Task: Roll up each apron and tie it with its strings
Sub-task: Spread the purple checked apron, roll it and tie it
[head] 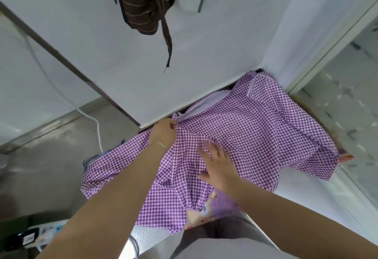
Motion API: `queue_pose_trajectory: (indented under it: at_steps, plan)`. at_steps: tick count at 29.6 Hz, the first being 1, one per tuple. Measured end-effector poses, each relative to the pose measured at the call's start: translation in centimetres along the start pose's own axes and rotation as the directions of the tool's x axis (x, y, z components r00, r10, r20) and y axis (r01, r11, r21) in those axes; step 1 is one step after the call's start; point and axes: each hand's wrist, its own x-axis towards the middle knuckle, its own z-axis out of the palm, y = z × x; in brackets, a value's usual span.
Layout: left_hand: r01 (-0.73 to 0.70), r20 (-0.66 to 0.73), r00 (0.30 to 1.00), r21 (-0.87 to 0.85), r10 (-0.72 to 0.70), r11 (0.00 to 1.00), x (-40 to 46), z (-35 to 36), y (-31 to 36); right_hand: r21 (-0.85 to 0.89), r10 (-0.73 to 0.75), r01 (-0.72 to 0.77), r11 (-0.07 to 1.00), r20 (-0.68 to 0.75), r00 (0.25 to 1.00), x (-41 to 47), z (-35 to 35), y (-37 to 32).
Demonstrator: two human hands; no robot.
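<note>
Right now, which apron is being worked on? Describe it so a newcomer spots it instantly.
Start at the white table: at its near right end a cloth lies spread over the edge. That is the purple gingham apron, with the left hand pinching a fold of it and the right hand flat on it. The only other apron, at the far end, is brown with thin stripes and bunched up.
</note>
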Motion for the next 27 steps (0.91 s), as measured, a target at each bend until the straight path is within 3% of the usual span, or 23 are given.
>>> queue_pose_trajectory:
  at_steps: [2,5,8,10,11,14,16,17,18,20,22,23,24,25,26,27]
  plan:
    - [-0.058,-0.018,0.998,-0.286,0.055,0.956,-1.1,1.1,-0.4,-0.094,-0.245,0.240,0.966,-0.046,0.968,-0.9,1.0,0.7]
    - [-0.177,-0.185,0.977,-0.404,0.110,0.897,-3.0,2.8,-2.3,-0.099,-0.436,0.443,0.891,0.083,0.896,-1.5,2.6,1.3]
    - [-0.206,-0.487,0.870,-0.233,0.070,0.950,-5.7,4.9,-5.8,-0.101,-0.409,0.437,0.894,0.221,0.885,-0.8,3.2,1.5]
    - [-0.166,-0.638,0.766,-0.072,0.083,0.983,-7.8,6.6,-8.1,-0.086,-0.353,0.373,0.924,0.185,0.917,-0.5,3.1,1.5]
    - [-0.116,-0.659,0.749,-0.028,0.069,0.993,-8.9,7.4,-9.1,-0.068,-0.309,0.324,0.944,0.172,0.936,-0.3,3.0,1.4]
    - [0.033,-0.578,0.816,-0.010,-0.032,0.999,-10.5,8.9,-11.3,0.022,-0.218,0.217,0.976,0.055,0.974,0.1,2.0,0.9]
    - [0.081,-0.484,0.872,0.001,-0.070,0.997,-10.9,9.3,-12.4,0.282,-0.088,0.084,0.956,0.000,0.996,0.5,1.0,0.6]
    - [0.062,-0.444,0.895,0.012,-0.050,0.998,-10.9,9.3,-12.7,0.482,0.028,-0.005,0.876,-0.040,0.999,0.5,0.3,0.4]
    - [0.042,-0.414,0.910,0.027,-0.027,0.999,-10.8,9.0,-12.8,0.688,0.178,-0.070,0.722,-0.088,0.980,0.5,-0.5,0.4]
    - [0.051,-0.327,0.945,0.078,-0.022,0.996,-10.2,8.3,-13.0,0.959,0.538,-0.100,0.265,-0.061,0.841,1.0,-2.5,1.6]
    - [0.074,-0.209,0.977,0.159,-0.039,0.984,-9.6,7.8,-13.3,0.985,0.722,-0.095,-0.143,0.169,0.671,2.2,-3.6,4.3]
    - [0.059,-0.178,0.984,0.205,-0.022,0.977,-9.5,7.6,-13.7,0.960,0.743,-0.122,-0.252,0.273,0.611,2.7,-3.7,5.7]
    - [0.037,-0.167,0.986,0.231,0.002,0.972,-9.3,7.5,-14.0,0.944,0.754,-0.162,-0.286,0.326,0.570,3.1,-3.5,6.8]
    - [0.023,-0.173,0.985,0.233,0.018,0.972,-9.2,7.2,-14.4,0.943,0.790,-0.225,-0.246,0.329,0.517,3.4,-2.9,7.2]
    - [0.023,-0.208,0.978,0.207,0.021,0.978,-9.2,6.9,-14.6,0.947,0.839,-0.274,-0.168,0.283,0.465,3.4,-2.3,7.2]
    - [0.042,-0.277,0.961,0.158,0.003,0.987,-9.3,6.7,-14.8,0.957,0.889,-0.290,-0.022,0.151,0.431,3.3,-1.6,6.6]
